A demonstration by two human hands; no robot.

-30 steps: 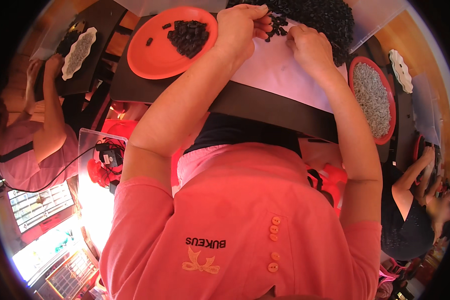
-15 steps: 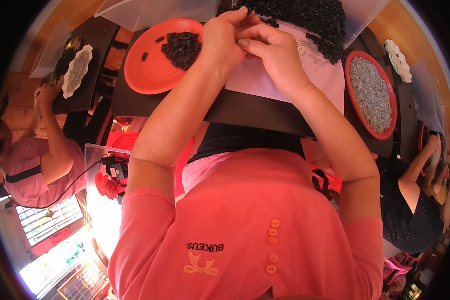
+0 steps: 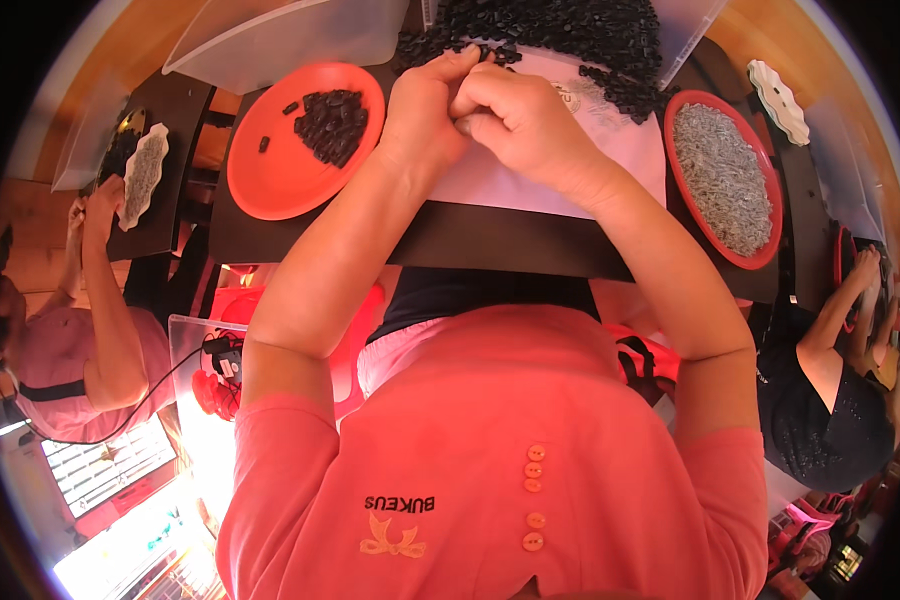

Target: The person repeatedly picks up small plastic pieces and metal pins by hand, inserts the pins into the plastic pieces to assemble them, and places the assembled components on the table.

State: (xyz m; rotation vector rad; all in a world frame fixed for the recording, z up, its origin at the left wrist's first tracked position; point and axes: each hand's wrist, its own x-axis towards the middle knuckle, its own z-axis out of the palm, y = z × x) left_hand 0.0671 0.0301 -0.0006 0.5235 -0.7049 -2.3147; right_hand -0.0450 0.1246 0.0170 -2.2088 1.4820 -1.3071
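Note:
My left hand [image 3: 422, 112] and my right hand [image 3: 525, 125] meet over a white sheet [image 3: 610, 170] on the dark table. Both are closed, fingertips pinched together; what they hold is too small or hidden to make out. Just beyond the fingers lies a heap of small black plastic pieces [image 3: 560, 30]. On the left, a red-orange plate [image 3: 270, 180] carries a smaller group of black pieces [image 3: 332, 128] with two lying apart. At the right, a red dish [image 3: 678, 215] is filled with small grey metallic-looking parts [image 3: 725, 180].
A translucent plastic bin [image 3: 280, 40] stands at the back left, and a clear panel [image 3: 692, 40] rises right of the heap. A white scalloped tray [image 3: 778, 100] lies far right. People work at both sides: one person's arm [image 3: 100, 290] left, another's [image 3: 830, 310] right.
The whole view has shifted, so the table and plates sit slightly lower and further left. My right fingers have curled tighter and drawn in against the left hand.

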